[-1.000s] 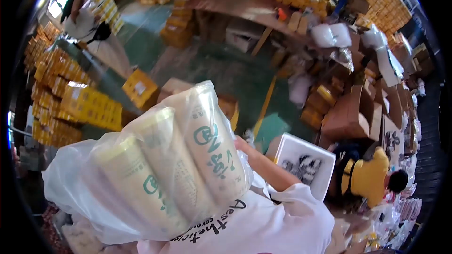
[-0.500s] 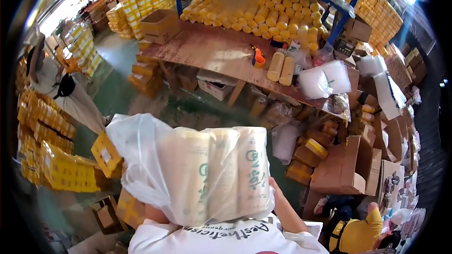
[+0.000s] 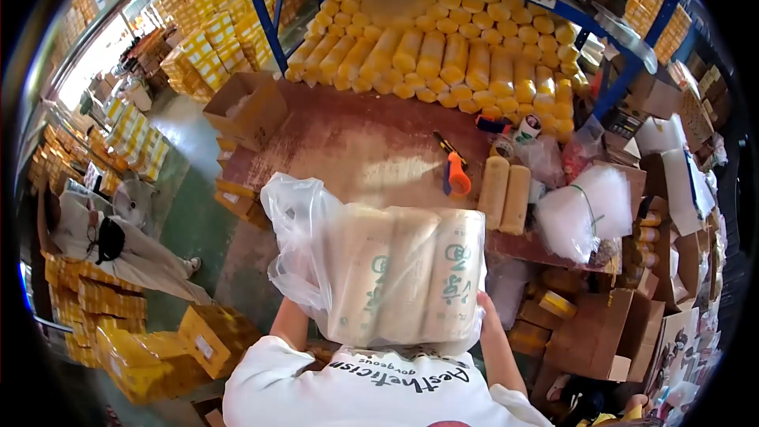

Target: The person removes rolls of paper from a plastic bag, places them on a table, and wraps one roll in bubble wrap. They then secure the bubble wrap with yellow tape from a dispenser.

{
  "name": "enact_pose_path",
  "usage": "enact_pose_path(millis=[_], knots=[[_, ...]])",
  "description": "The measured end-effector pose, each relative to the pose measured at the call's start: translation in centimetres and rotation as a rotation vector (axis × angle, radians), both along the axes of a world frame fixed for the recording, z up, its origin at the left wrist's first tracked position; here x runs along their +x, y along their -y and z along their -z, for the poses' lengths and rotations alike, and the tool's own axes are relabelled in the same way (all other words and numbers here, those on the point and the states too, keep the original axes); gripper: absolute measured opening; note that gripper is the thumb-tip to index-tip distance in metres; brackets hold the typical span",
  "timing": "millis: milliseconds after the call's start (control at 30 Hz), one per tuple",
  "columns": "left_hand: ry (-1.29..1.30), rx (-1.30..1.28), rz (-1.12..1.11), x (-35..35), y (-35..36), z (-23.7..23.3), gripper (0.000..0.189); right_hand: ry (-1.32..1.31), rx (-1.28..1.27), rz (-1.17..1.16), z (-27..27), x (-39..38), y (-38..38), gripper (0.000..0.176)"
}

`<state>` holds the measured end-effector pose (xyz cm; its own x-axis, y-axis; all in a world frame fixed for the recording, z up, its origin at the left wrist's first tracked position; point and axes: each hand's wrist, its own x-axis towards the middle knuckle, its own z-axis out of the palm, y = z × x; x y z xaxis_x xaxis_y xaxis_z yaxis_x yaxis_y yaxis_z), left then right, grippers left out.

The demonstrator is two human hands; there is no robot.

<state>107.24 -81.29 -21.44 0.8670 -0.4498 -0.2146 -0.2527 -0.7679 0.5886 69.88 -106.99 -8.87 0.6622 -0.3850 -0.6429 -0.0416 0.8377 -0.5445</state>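
A clear plastic bag with several pale cylindrical rolls standing side by side in it is held in front of my chest, over the near edge of the reddish table. Green characters are printed on the rolls. My right hand grips the bag's right side, its fingers mostly behind the plastic. On the left, my forearm reaches behind the bag, and that hand is hidden.
Two wrapped rolls, an orange tape dispenser and foam sheets lie on the table. An open carton sits at its left. Yellow rolls are stacked behind. Another person is at the left.
The table now appears closer and larger, with the bag overlapping its near edge. The held bag has shifted right and slightly up in view. The other person appears lower.
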Motion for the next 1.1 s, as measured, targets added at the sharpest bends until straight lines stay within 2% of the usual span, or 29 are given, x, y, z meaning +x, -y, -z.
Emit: enact_pose_path(millis=[33, 133, 200, 233, 267, 300, 433, 567, 667, 767, 867, 900, 1000, 1033, 1100], knots=[[0.007, 0.014, -0.004, 1.7, 0.6, -0.1, 0.026, 0.095, 0.019, -0.028, -1.4, 2.8, 1.2, 0.051], [0.007, 0.064, -0.04, 5.9, 1.5, 0.7, 0.026, -0.016, -0.017, -0.057, 1.4, 9.5, 5.5, 0.048], [0.014, 0.09, -0.077, 9.1, 1.5, 1.8, 0.025, 0.032, 0.024, -0.081, 2.5, 14.7, 7.9, 0.045], [0.015, 0.109, -0.093, 10.4, 1.0, 2.2, 0.025, -0.078, 0.065, -0.147, 2.5, 17.3, 9.1, 0.044], [0.013, 0.132, -0.107, 11.9, 0.5, 2.7, 0.025, 0.078, 0.084, -0.19, 3.6, 19.4, 9.6, 0.043], [0.012, 0.147, -0.124, 13.3, 0.0, 3.2, 0.025, 0.042, 0.025, -0.22, 4.7, 21.8, 10.2, 0.044], [0.0, 0.209, -0.134, 20.0, -1.8, 5.0, 0.025, 0.014, -0.063, -0.359, 1.6, 33.0, 10.5, 0.047], [-0.018, 0.265, -0.083, 26.4, -4.1, 6.5, 0.024, -0.077, -0.141, -0.534, 7.9, 44.4, 10.6, 0.048], [-0.022, 0.296, -0.054, 30.5, -5.4, 7.5, 0.024, -0.122, -0.294, -0.592, 12.2, 53.1, 9.8, 0.049], [-0.025, 0.306, -0.024, 33.4, -6.0, 8.5, 0.024, -0.076, -0.688, -0.694, 9.7, 61.6, 9.1, 0.043], [-0.042, 0.307, -0.005, 34.8, -6.5, 9.5, 0.023, 0.083, -0.644, -0.413, 11.0, 65.1, 10.6, 0.032], [-0.048, 0.306, -0.004, 34.9, -6.7, 9.7, 0.023, -0.034, -0.546, -0.347, 10.8, 65.2, 10.7, 0.041], [-0.067, 0.298, 0.009, 34.7, -7.6, 10.2, 0.023, -0.279, -1.482, -0.06, 15.9, 60.5, 6.5, 0.053], [-0.069, 0.299, 0.017, 34.7, -7.7, 10.2, 0.023, -0.223, -0.996, -0.047, 15.6, 58.7, 3.9, 0.058], [-0.072, 0.295, 0.029, 34.7, -8.1, 10.5, 0.023, -0.189, -0.421, -0.06, 13.3, 57.0, -1.3, 0.069]])
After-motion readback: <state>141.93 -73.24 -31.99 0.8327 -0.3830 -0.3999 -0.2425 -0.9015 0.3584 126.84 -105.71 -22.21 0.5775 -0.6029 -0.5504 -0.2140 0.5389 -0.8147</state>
